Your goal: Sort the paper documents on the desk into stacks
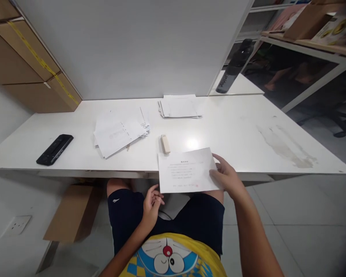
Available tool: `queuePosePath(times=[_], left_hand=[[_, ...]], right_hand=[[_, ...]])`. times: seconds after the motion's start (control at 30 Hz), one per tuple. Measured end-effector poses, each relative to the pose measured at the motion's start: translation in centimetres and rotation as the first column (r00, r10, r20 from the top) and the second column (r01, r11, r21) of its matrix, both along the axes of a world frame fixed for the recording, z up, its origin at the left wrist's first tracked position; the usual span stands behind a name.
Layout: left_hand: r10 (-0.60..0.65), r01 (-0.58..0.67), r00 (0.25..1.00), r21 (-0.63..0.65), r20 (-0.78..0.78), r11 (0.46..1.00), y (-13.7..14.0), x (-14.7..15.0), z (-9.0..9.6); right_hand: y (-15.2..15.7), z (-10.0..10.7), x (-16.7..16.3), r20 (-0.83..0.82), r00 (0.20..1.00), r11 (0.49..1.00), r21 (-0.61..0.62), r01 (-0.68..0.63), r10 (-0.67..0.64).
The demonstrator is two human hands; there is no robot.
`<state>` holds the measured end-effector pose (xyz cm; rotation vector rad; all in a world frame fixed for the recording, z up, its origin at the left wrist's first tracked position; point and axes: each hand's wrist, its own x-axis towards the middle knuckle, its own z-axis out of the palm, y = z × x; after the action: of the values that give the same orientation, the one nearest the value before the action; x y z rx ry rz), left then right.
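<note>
My right hand [226,175] pinches the right edge of a printed sheet of paper [187,173], thumb on top and fingers underneath. The sheet is tilted over the front edge of the desk, its text facing me and a small red mark near the bottom. Close to its lower left corner is my left hand [153,202], above my lap, fingers loosely bent and apart, with nothing seen in it. Just beyond the sheet lies a small cream stapler-like object [165,144]. A loose pile of papers [119,132] is left of it, and a neater paper stack [180,106] sits farther back.
On the white desk [230,130], a black phone [54,149] lies at the left and a dark bottle [233,67] stands at the back right. Cardboard boxes [37,65] are stacked back left. Another box [72,211] is below the desk. A grey panel [138,46] rises behind.
</note>
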<state>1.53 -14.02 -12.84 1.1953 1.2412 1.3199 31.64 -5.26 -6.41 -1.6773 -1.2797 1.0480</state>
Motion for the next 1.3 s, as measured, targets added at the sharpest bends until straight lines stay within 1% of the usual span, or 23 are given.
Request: queuePosePath(times=[0.07, 0.1, 0.17, 0.23, 0.33, 0.4, 0.43, 0.5, 0.57, 0.63, 0.73, 0.8, 0.87, 0.97, 1.0, 1.07, 1.13, 1.2, 1.23, 1.3], left_hand=[[0.066, -0.044, 0.990, 0.176, -0.123, 0.983, 0.0, -0.2, 1.0], [0.088, -0.039, 0.979, 0.255, -0.183, 0.966, 0.3, -0.3, 1.8], [0.081, 0.030, 0.952, 0.353, -0.295, 0.935, 2.0, -0.5, 3.7], [0.042, 0.115, 0.924, 0.379, -0.381, 0.918, 5.2, -0.5, 5.8], [0.055, 0.154, 0.887, 0.405, -0.459, 0.901, 11.9, 0.2, 8.4], [0.029, 0.260, 0.819, 0.415, -0.573, 0.872, 16.1, 1.4, 9.3], [0.018, 0.313, 0.780, 0.414, -0.626, 0.855, 17.6, 2.0, 9.4], [-0.022, 0.376, 0.721, 0.364, -0.692, 0.852, 19.5, 3.2, 9.1], [-0.055, 0.399, 0.675, 0.302, -0.736, 0.866, 20.1, 4.0, 8.5], [-0.060, 0.409, 0.628, 0.263, -0.776, 0.874, 20.0, 4.2, 8.0], [-0.047, 0.445, 0.560, 0.252, -0.827, 0.859, 19.9, 4.2, 7.7], [-0.066, 0.476, 0.545, 0.244, -0.836, 0.845, 19.8, 4.1, 7.7], [-0.101, 0.484, 0.570, 0.234, -0.816, 0.843, 19.7, 3.9, 7.8], [-0.123, 0.444, 0.651, 0.244, -0.749, 0.862, 19.2, 3.5, 8.1], [-0.117, 0.420, 0.679, 0.253, -0.725, 0.871, 19.0, 3.3, 8.1], [-0.102, 0.374, 0.723, 0.263, -0.683, 0.889, 18.8, 3.0, 8.3], [-0.098, 0.339, 0.746, 0.249, -0.658, 0.907, 18.8, 2.8, 8.3], [-0.115, 0.324, 0.750, 0.210, -0.652, 0.923, 19.1, 2.5, 8.3], [-0.130, 0.324, 0.746, 0.186, -0.653, 0.928, 19.3, 2.4, 8.2], [-0.164, 0.337, 0.735, 0.144, -0.658, 0.930, 19.7, 2.2, 8.0]], right_hand=[[0.9, 1.0, 0.7, -0.011, 1.000, 1.000, 0.006, 0.025, -0.025], [1.3, 1.5, 0.8, -0.025, 0.999, 0.999, 0.013, 0.036, -0.036], [2.2, 2.5, 0.8, -0.056, 0.997, 0.998, 0.038, 0.053, -0.051], [3.2, 3.0, 0.5, -0.080, 0.995, 0.996, 0.065, 0.060, -0.054], [4.3, 2.7, 0.3, -0.093, 0.992, 0.993, 0.075, 0.089, -0.082], [4.7, 2.2, 0.3, -0.086, 0.988, 0.989, 0.072, 0.132, -0.125], [4.7, 1.9, 0.3, -0.085, 0.986, 0.986, 0.074, 0.152, -0.146], [4.7, 1.7, 0.3, -0.099, 0.982, 0.982, 0.077, 0.171, -0.163], [4.6, 1.7, 0.2, -0.122, 0.981, 0.984, 0.077, 0.161, -0.151], [4.7, 1.7, 0.4, -0.124, 0.985, 0.989, 0.076, 0.130, -0.120], [4.9, 1.2, 1.0, -0.084, 0.992, 0.992, 0.081, 0.096, -0.089], [4.9, 0.5, 1.4, -0.056, 0.995, 0.993, 0.084, 0.087, -0.083], [4.6, -0.2, 1.8, -0.047, 0.996, 0.994, 0.079, 0.076, -0.072], [3.8, -1.0, 2.8, -0.050, 0.997, 0.994, 0.088, 0.066, -0.061], [3.7, -1.0, 3.2, -0.044, 0.995, 0.991, 0.104, 0.088, -0.084], [4.2, -0.6, 4.2, -0.032, 0.981, 0.965, 0.177, 0.196, -0.193], [6.1, 0.7, 4.7, -0.052, 0.948, 0.900, 0.302, 0.315, -0.314], [9.8, 2.6, 4.2, -0.078, 0.932, 0.833, 0.427, 0.352, -0.354], [12.1, 3.6, 3.6, -0.072, 0.937, 0.815, 0.472, 0.335, -0.343], [17.3, 5.3, 1.8, 0.001, 0.953, 0.826, 0.500, 0.261, -0.302]])
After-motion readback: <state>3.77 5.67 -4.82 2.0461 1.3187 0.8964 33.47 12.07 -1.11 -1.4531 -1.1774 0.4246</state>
